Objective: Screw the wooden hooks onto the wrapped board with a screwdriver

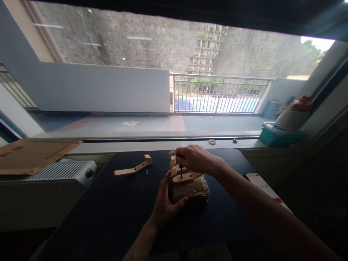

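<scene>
A wooden piece [182,175] with curved arms rests on top of a tan block [194,191] on the dark table [114,210]. My left hand [165,203] grips the near left side of the block, fingers wrapped round it. My right hand [194,159] is closed over a small dark tool, likely a screwdriver [181,170], whose tip stands upright on the wooden piece. A loose curved wooden arm [133,168] lies to the left, with a small dark screw [146,172] beside it.
A white radiator [65,170] and a cardboard sheet [29,154] lie to the left. A white paper or phone [265,188] sits at the table's right edge. On the window sill are a tape roll [212,141] and a teal tub [280,136].
</scene>
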`<state>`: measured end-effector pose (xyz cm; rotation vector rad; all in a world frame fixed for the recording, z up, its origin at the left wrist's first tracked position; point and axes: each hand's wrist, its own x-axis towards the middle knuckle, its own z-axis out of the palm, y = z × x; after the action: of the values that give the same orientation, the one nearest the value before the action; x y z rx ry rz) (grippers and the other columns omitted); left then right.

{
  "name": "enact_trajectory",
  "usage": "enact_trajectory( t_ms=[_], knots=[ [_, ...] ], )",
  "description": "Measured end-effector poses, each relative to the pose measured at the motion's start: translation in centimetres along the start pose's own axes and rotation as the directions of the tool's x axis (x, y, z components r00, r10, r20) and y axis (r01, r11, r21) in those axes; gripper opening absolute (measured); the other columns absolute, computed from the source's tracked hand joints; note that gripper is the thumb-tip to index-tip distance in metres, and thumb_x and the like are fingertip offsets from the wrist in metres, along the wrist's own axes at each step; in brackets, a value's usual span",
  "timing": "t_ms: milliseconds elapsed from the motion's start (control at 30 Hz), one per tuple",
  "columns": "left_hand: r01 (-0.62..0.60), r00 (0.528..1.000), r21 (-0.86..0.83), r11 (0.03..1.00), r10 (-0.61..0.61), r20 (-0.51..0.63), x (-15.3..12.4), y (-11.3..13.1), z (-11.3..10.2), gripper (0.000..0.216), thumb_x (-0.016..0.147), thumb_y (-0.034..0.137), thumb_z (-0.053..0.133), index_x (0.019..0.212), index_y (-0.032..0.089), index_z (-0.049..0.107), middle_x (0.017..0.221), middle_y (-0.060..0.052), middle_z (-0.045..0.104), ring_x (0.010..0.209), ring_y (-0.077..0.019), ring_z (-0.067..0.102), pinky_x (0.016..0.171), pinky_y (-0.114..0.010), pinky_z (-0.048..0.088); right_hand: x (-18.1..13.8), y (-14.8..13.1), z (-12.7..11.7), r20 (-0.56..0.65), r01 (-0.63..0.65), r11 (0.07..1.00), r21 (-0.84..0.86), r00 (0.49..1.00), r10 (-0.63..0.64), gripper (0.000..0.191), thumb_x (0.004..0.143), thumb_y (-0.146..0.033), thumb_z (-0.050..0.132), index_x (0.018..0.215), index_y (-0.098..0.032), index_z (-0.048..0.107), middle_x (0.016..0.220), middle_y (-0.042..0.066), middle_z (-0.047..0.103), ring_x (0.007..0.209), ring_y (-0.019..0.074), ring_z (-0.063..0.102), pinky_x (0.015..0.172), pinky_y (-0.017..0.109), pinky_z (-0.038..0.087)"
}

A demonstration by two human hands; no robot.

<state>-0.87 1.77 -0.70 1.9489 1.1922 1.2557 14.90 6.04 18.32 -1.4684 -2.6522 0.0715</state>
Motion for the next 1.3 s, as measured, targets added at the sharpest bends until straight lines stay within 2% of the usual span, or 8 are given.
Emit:
enact_trajectory(
  t_ms=[200,333,533,700,867,1100,1233,1300],
  knots=[
    [-0.003,1.000,0.018,1.000,0.004,-0.018,0.1,0.2,0.0,0.095,0.071,0.035,0.071,0.144,0.029,0.011,0.142,-0.011,0.033,0.130,-0.0304,0.036,0.105,-0.049,0.033,0.1,-0.1,0.1,-0.004,-0.057,0.998,-0.015,0.998,0.056,0.034,0.095,-0.036,0.034,0.098,-0.016,0.061,0.083,0.008,0.066,0.069,0.0158,0.058,0.057,0.026,0.030],
    [-0.004,1.000,0.021,1.000,0.004,-0.018,0.1,0.3,0.0,0.095,0.071,0.036,0.070,0.144,0.028,0.010,0.141,-0.011,0.034,0.128,-0.0305,0.038,0.104,-0.050,0.034,0.2,0.2,-0.9,0.023,-0.008,0.999,-0.037,1.000,0.009,0.032,0.091,-0.041,0.043,0.098,-0.018,0.063,0.081,0.006,0.066,0.066,0.0155,0.057,0.054,0.025,0.029],
    [-0.001,1.000,0.012,1.000,0.002,-0.025,0.1,0.0,0.1,0.096,0.070,0.035,0.071,0.144,0.029,0.011,0.143,-0.011,0.032,0.130,-0.0306,0.036,0.105,-0.050,0.033,0.1,-0.1,-0.7,0.036,0.071,0.997,-0.042,0.997,-0.069,0.029,0.095,-0.031,0.036,0.108,-0.021,0.061,0.086,0.005,0.067,0.069,0.0129,0.057,0.057,0.026,0.028],
    [-0.009,1.000,0.015,1.000,0.009,-0.017,0.1,0.1,0.1,0.096,0.070,0.034,0.071,0.144,0.029,0.010,0.142,-0.011,0.032,0.129,-0.0303,0.037,0.104,-0.050,0.034,0.1,-0.2,0.3,0.001,-0.019,0.999,-0.039,1.000,0.019,0.030,0.096,-0.033,0.033,0.101,-0.019,0.060,0.078,0.004,0.065,0.063,0.0122,0.055,0.055,0.025,0.026],
    [-0.013,1.000,0.009,1.000,0.013,-0.020,0.2,0.2,0.0,0.095,0.070,0.034,0.071,0.144,0.030,0.010,0.141,-0.011,0.033,0.128,-0.0305,0.037,0.104,-0.050,0.034,-0.1,0.1,0.5,-0.017,-0.088,0.995,-0.043,0.996,0.087,0.034,0.097,-0.034,0.030,0.096,-0.015,0.059,0.078,0.007,0.065,0.062,0.0132,0.055,0.055,0.025,0.029],
    [-0.009,1.000,0.010,1.000,0.009,-0.022,0.1,-0.1,0.1,0.096,0.070,0.035,0.071,0.144,0.029,0.010,0.143,-0.012,0.032,0.130,-0.0314,0.035,0.105,-0.051,0.033,0.0,-0.4,-0.8,-0.003,-0.001,0.998,-0.070,1.000,0.001,0.031,0.093,-0.036,0.040,0.090,-0.015,0.063,0.077,0.007,0.065,0.064,0.0143,0.056,0.058,0.026,0.030],
    [-0.007,1.000,-0.005,1.000,0.006,-0.018,0.1,0.0,0.1,0.096,0.070,0.035,0.071,0.144,0.029,0.011,0.142,-0.011,0.033,0.129,-0.0306,0.037,0.105,-0.050,0.034,0.1,-0.4,-0.5,-0.017,0.067,0.997,-0.042,0.998,-0.068,0.029,0.094,-0.030,0.039,0.094,-0.016,0.064,0.080,0.007,0.066,0.068,0.0138,0.057,0.059,0.026,0.030],
    [-0.008,1.000,-0.004,1.000,0.008,-0.016,0.1,0.1,0.0,0.095,0.070,0.035,0.071,0.144,0.030,0.010,0.142,-0.011,0.032,0.129,-0.0301,0.037,0.104,-0.049,0.034,0.2,-0.3,0.0,-0.027,0.044,0.999,-0.022,0.999,-0.044,0.029,0.094,-0.031,0.038,0.093,-0.016,0.063,0.079,0.007,0.066,0.066,0.0134,0.057,0.058,0.025,0.030]
  ],
)
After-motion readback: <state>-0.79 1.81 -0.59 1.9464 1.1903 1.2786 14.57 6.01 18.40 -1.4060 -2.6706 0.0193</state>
